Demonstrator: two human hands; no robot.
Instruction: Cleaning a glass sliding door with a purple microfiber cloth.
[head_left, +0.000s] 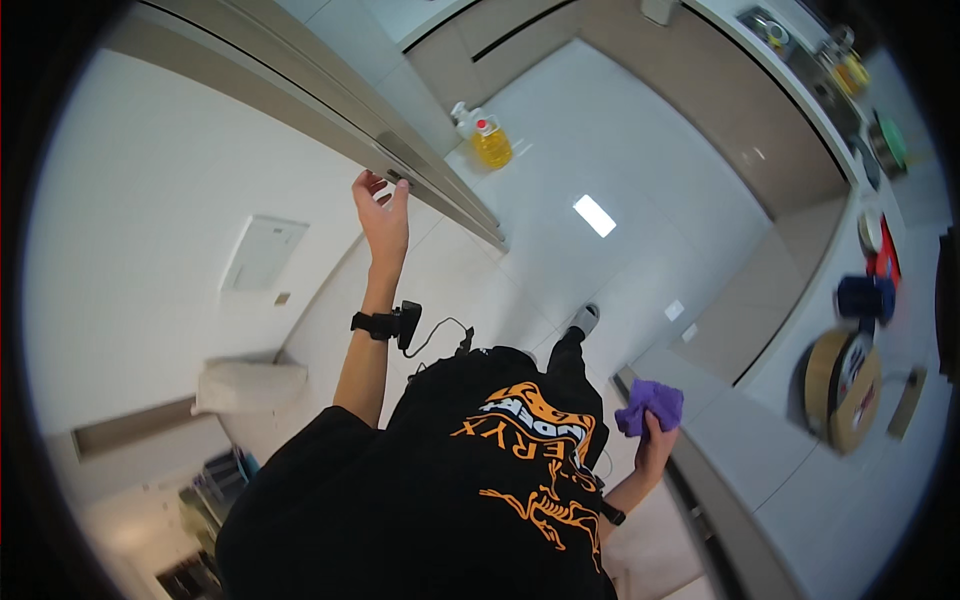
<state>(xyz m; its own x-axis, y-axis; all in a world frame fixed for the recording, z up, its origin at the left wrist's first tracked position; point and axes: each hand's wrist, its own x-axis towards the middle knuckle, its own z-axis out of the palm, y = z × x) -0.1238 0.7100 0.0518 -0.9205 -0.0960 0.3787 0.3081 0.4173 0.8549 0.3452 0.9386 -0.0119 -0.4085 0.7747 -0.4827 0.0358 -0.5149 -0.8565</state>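
My left hand (384, 214) is raised at the edge of a beige sliding door or door frame (442, 199), its fingers and thumb apart beside a small dark latch plate (397, 177). Whether the fingertips touch the edge cannot be told. A crumpled purple cloth (649, 406) is held in my right hand (657, 448), low at the right side of my body. Both wrists wear black straps; the left one carries a black device (390, 322) with a cable.
A yellow oil bottle (492, 144) and a white pump bottle (465, 116) stand on the tiled floor past the door. Along the right runs a counter (795, 330) with a round tan box (841, 391), a dark blue container (866, 298) and a sink. Another door frame (697, 495) is at lower right.
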